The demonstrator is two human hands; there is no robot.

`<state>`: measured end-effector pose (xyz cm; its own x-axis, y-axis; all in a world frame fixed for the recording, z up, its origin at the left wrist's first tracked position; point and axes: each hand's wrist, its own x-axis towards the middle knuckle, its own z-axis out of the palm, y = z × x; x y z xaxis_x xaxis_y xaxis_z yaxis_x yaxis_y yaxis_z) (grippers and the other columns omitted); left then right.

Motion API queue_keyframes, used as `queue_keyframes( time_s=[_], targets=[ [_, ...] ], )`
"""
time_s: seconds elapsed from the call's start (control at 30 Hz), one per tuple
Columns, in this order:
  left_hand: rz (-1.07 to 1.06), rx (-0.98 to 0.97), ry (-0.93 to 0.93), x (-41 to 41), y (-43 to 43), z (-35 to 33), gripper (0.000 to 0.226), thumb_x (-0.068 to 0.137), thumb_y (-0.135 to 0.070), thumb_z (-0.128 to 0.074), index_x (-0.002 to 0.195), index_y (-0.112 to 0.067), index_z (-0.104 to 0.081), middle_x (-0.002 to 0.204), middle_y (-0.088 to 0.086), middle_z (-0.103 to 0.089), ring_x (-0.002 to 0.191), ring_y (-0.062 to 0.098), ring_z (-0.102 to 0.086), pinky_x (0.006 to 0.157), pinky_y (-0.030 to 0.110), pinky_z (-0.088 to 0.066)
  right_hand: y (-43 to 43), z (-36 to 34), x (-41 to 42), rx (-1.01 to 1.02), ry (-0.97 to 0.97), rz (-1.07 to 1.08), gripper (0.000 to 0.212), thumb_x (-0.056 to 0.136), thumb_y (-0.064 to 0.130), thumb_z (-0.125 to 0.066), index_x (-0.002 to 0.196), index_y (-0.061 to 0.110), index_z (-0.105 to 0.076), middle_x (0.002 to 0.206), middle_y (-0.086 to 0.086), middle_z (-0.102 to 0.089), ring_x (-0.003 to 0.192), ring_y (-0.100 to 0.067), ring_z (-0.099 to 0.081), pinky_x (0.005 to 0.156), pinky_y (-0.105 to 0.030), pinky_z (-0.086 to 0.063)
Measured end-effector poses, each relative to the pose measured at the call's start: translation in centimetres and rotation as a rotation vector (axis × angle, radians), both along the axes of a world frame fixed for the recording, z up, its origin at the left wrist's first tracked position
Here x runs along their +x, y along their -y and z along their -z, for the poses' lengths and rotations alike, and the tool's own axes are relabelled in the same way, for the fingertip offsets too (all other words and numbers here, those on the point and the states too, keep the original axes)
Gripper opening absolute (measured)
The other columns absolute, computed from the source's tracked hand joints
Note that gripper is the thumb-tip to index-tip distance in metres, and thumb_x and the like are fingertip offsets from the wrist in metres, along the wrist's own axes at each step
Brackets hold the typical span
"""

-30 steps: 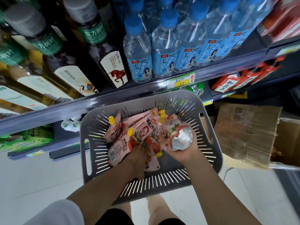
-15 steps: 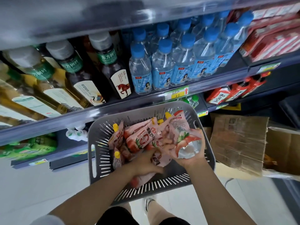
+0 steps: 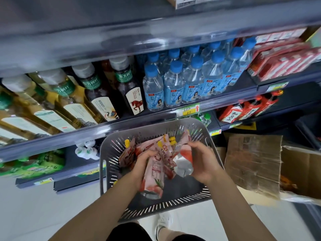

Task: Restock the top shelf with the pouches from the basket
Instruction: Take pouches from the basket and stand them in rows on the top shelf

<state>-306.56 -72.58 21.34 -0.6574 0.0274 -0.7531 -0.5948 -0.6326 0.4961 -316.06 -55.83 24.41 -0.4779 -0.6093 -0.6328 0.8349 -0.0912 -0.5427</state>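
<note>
At the bottom of the frame, two bare forearms reaching up into a grey slotted basket (image 3: 111, 164) in the lower centre, with dark shorts and one white shoe (image 3: 162, 223) below it over a pale floor. In the left hand (image 3: 143, 163), fingers curled closed around the upper part of a pink pouch (image 3: 153, 176); long axis of this pouch nearly vertical in the frame, flat bottom end pointing down toward the near wall of the basket, top end hidden under the fingers. In the right hand (image 3: 202, 162), fingers bent and half closed, clasping a second pouch (image 3: 184, 162) with a red print and a crumpled silver base; base turned down and toward the camera, upper end leaning toward the far rim, exact grip blurred. Behind both hands, more pink pouches (image 3: 163, 145) lying in a heap in the far half of the basket, their yellow caps (image 3: 172, 139) pointing to the far rim. Right of the basket, flattened cardboard (image 3: 251, 162) on the floor. Farther, in the middle band of the frame, a shelf with tea bottles (image 3: 97, 91) at the left, blue-capped water bottles (image 3: 173, 84) in the centre, red cartons (image 3: 281, 60) at the right. At the top of the frame, the blurred grey edge of a higher shelf (image 3: 121, 32).
</note>
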Motion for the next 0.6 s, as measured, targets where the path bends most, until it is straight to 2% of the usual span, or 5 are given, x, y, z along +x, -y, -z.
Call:
queue_keyframes(
  time_s=[0.13,0.23,0.33,0.43,0.6],
  targets=[
    [-0.167,-0.014,-0.060,0.9,1.8,-1.1,0.062,0.062,-0.039,-0.066,0.107,0.002,-0.056,0.079,0.018,-0.059,0.064,0.027,-0.055,0.060,0.030,-0.048,0.5,0.9,1.3,0.028,0.012,0.151,0.078,0.060,0.012,-0.077,0.131,0.007,-0.046,0.105,-0.017,-0.066,0.072,-0.027,-0.071,0.059,-0.034,-0.056],
    [-0.183,0.063,-0.106,1.8,2.6,-1.8,0.093,0.055,-0.042,-0.074,0.130,0.007,-0.047,0.096,0.025,-0.054,0.076,0.035,-0.054,0.069,0.041,-0.047,1.3,0.7,2.2,0.029,-0.011,0.219,0.058,0.077,-0.004,-0.062,0.130,0.017,-0.048,0.092,-0.009,-0.072,0.071,-0.024,-0.072,0.053,-0.034,-0.056],
    [-0.185,0.136,-0.231,2.2,2.5,-3.1,0.079,0.058,-0.042,-0.072,0.121,0.003,-0.056,0.090,0.022,-0.057,0.071,0.034,-0.056,0.066,0.038,-0.047,1.7,0.1,2.6,-0.082,0.005,0.156,0.055,0.076,0.003,-0.060,0.129,0.016,-0.051,0.098,-0.013,-0.068,0.077,-0.032,-0.066,0.060,-0.036,-0.054],
    [-0.190,0.164,-0.306,2.1,2.0,-4.4,0.071,0.058,-0.040,-0.073,0.115,-0.001,-0.059,0.090,0.019,-0.059,0.073,0.031,-0.058,0.069,0.037,-0.047,2.3,-1.1,3.2,-0.170,-0.003,0.065,0.044,0.074,0.006,-0.046,0.116,0.008,-0.060,0.084,-0.019,-0.064,0.062,-0.031,-0.058,0.058,-0.031,-0.045],
    [-0.163,0.211,-0.351,2.3,1.6,-5.1,0.059,0.068,-0.044,-0.063,0.110,-0.002,-0.066,0.094,0.019,-0.060,0.080,0.031,-0.058,0.073,0.038,-0.046,2.4,-0.3,3.3,-0.072,-0.010,0.118,0.064,0.073,-0.001,-0.055,0.133,0.019,-0.047,0.108,-0.028,-0.063,0.079,-0.036,-0.064,0.068,-0.045,-0.053]
  ],
)
